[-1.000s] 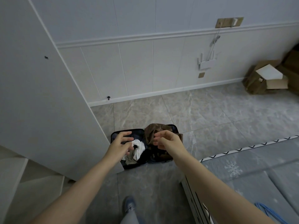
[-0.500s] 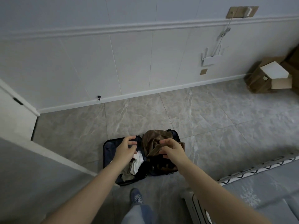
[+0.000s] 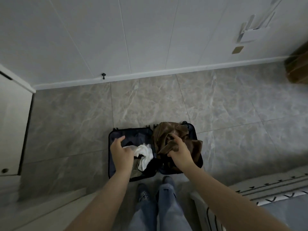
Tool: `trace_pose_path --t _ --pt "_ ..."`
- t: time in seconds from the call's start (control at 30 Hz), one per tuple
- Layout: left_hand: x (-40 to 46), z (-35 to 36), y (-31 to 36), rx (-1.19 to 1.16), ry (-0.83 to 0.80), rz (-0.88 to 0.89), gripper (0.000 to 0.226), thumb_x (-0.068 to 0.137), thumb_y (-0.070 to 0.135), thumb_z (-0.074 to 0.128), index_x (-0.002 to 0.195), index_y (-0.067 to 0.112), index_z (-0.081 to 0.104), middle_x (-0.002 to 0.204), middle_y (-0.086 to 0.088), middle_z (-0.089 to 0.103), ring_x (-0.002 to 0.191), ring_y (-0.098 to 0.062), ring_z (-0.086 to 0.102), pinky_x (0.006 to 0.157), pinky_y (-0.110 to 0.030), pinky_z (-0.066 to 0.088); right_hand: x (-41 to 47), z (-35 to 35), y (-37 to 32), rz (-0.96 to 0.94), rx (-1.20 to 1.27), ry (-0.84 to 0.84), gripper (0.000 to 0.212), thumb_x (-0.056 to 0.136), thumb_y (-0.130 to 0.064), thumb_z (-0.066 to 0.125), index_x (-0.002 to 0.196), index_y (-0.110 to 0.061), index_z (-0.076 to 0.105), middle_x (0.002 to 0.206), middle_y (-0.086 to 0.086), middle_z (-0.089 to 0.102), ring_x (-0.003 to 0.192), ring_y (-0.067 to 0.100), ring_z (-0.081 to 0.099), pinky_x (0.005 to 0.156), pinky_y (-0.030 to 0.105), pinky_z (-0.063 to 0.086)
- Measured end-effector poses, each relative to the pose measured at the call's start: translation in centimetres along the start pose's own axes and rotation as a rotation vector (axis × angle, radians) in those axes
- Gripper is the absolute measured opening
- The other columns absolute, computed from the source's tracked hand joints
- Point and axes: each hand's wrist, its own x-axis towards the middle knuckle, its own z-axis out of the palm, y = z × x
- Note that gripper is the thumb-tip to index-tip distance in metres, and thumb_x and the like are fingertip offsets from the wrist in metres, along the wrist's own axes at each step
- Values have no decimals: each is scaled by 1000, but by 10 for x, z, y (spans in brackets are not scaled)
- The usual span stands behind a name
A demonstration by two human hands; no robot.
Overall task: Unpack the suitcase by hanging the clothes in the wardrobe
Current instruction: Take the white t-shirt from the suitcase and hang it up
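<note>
Both hands down in the open suitcase.
Right hand pinches the brown garment; left hand, fingers loose, now touches white cloth.

Brown garment, white cloth

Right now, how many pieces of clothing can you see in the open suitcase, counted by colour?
Brown: 1, the brown garment in the right half, held by the right hand.
White: 1, the white garment in the left half, by the left hand.
Olive-grey: 1, the olive-grey garment, partly hidden.
Total: 3 visible in the suitcase; more may lie hidden.
</note>
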Motion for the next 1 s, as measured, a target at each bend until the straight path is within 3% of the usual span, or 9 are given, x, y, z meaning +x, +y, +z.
trace_pose_path --t 0.17,0.3,0.4,0.5,0.67,0.77,0.83,0.93,1.0 --pt "43 28 -37 -51 46 -177 44 91 8 50 132 23 53 137 -7 52 114 -31 56 95 -54 50 63 30 21 -7 -225 -142 67 90 -2 53 149 -30 37 147 0 38 110 15 50 84 21 41" --pt "77 51 -88 -114 70 -256 36 84 14 52 118 26 58 123 -7 58 106 -33 60 88 -54 53 117 62 53 -28 -368 -291 65 89 -3 52 149 -25 38 149 3 37 119 22 53 93 29 47" --pt "99 67 -126 -134 67 -331 31 80 23 50 109 34 55 122 -6 58 106 -30 60 89 -54 53 158 87 81 -56 -490 -416 64 90 -5 52 150 -20 35 153 6 31 133 24 44 107 33 42" --pt "115 82 -159 -165 85 -370 31 91 12 51 110 36 53 124 -6 55 107 -29 59 92 -52 52 198 112 109 -52 -580 -488 62 92 -6 51 151 -17 34 158 7 22 141 24 34 112 34 35" --pt "142 109 -217 -187 124 -484 36 90 10 50 118 32 55 130 -8 52 110 -33 58 95 -53 51 253 155 154 -83 -697 -612 60 93 -8 52 150 -17 35 161 9 14 147 25 24 114 31 30" --pt "156 128 -248 -210 87 -534 35 93 13 50 122 30 54 128 -2 51 110 -27 56 97 -53 49 277 182 179 -111 -766 -681 53 94 -8 52 146 -17 43 162 9 11 148 24 22 116 30 28" --pt "166 141 -265 -287 66 -571 33 95 11 50 124 27 53 125 2 53 111 -23 56 99 -49 49 292 203 193 -130 -771 -723 49 94 -5 51 142 -16 49 163 10 8 149 25 19 118 35 27" --pt "175 158 -280 -564 81 -745 27 100 11 49 125 22 49 117 -4 60 97 -21 62 82 -34 52 306 233 198 -82 -663 -782 50 93 2 48 139 -15 52 163 11 3 150 30 14 117 39 28" --pt "172 167 -287 -746 121 -867 25 101 11 49 124 21 49 108 -3 62 94 -18 65 82 -32 52 312 254 193 60 -530 -804 55 94 4 48 141 -24 51 164 2 -6 148 26 18 105 37 43"
